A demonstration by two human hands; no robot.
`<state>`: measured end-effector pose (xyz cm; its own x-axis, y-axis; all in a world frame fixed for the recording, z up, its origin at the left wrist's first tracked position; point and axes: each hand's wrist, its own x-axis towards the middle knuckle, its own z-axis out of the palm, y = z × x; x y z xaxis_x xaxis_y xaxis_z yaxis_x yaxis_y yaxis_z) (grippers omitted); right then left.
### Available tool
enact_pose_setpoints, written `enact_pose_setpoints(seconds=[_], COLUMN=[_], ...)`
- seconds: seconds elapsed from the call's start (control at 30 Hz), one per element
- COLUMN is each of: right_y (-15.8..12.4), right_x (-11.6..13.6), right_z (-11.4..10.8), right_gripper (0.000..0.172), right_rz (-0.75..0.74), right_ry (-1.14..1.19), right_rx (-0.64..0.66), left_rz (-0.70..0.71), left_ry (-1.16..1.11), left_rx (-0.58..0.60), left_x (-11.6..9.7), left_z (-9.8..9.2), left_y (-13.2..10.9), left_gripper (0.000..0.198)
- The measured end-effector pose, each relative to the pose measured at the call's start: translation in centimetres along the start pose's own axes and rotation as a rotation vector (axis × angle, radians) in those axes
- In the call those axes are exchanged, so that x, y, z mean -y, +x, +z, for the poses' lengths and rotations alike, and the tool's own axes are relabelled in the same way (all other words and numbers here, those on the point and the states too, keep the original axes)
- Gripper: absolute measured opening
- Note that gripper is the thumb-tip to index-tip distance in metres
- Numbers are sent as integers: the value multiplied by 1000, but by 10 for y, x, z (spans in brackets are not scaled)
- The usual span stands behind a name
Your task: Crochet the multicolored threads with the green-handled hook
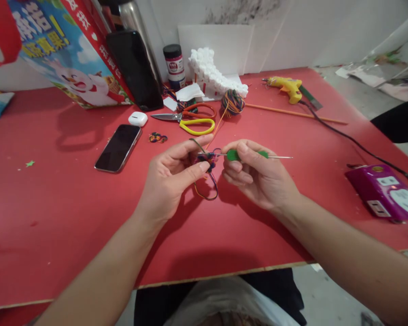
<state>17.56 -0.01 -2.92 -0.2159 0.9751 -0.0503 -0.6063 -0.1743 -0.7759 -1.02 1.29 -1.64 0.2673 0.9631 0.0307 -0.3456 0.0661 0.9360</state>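
Between the thumb and fingers of my left hand (172, 174) is a small multicoloured crochet piece (211, 163), with a loop of yarn hanging below it. My right hand (258, 170) grips the green handle of a crochet hook (233, 155). The hook's thin metal shaft reaches left into the crochet piece; its other metal end sticks out to the right. A strand of yarn runs over my left fingers and up to a multicoloured yarn ball (232, 103) behind my hands. How the hook's tip sits in the stitches is too small to tell.
Scissors (197, 121) with red and yellow handles lie behind my left hand. A phone (118, 148), a white earbud case (138, 118) and a bit of crochet (158, 137) are to the left. A yellow glue gun (287, 87), its cord and a purple power socket (387, 192) are right.
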Motion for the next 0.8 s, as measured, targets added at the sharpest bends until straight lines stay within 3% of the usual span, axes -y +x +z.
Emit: enact_pose_setpoints(seconds=[0.33,0.5,0.63,0.8], right_y=[-2,-4,-11,-18], right_x=[-1,-5,-12,-22], right_z=[4,6,6,6], right_gripper=[28,28,19,12], right_rz=[6,-59,-265,-728], right_ry=[-17,-46,-294,-869], right_rx=[23,-2,-59,-57], left_rz=[117,66,19,-61], left_ry=[248,178,66,-81], left_rx=[-131,-168,-216,-262], left_x=[-4,-1,2,1], left_z=[3,5,11,21], left_y=[-1,0,-1,-3], left_gripper=[31,36,38,41])
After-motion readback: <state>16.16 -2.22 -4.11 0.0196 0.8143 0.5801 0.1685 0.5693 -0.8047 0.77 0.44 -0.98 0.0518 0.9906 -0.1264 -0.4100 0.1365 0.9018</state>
